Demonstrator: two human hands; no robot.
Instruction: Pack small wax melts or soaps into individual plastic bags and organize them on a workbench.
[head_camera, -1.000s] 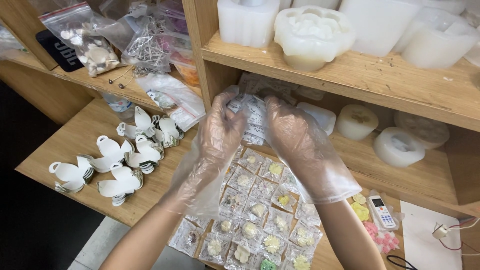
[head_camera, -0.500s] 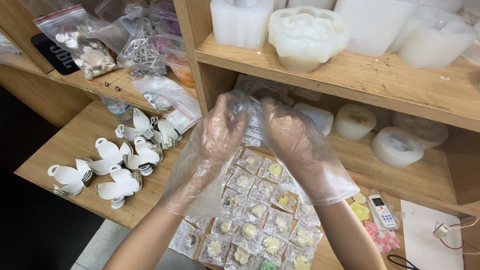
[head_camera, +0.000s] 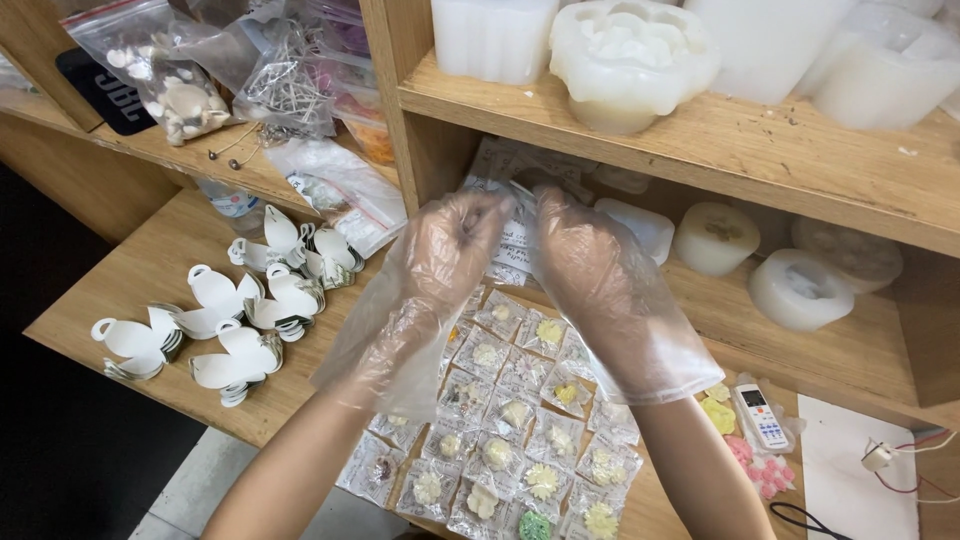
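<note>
The head camera looks down on two hands in loose clear plastic gloves, raised close together in front of a wooden shelf unit. The left hand (head_camera: 450, 240) and the right hand (head_camera: 590, 265) both have their fingers curled in, pinching a small clear packet (head_camera: 517, 215) between the fingertips; the packet sits between the two hands, at the front of the lower shelf opening and above the table. Directly beneath the wrists, rows of small sealed bags with flower pieces (head_camera: 505, 420) lie flat on the wooden table (head_camera: 120, 290). To the left of them lie stacks of white cut-out paper tags (head_camera: 240, 320). On the upper shelf (head_camera: 760, 150) stand white silicone moulds (head_camera: 625, 55), and round white moulds (head_camera: 800, 290) rest on the lower shelf. A small white remote control (head_camera: 760, 415) lies on the table, right of the right forearm
</note>
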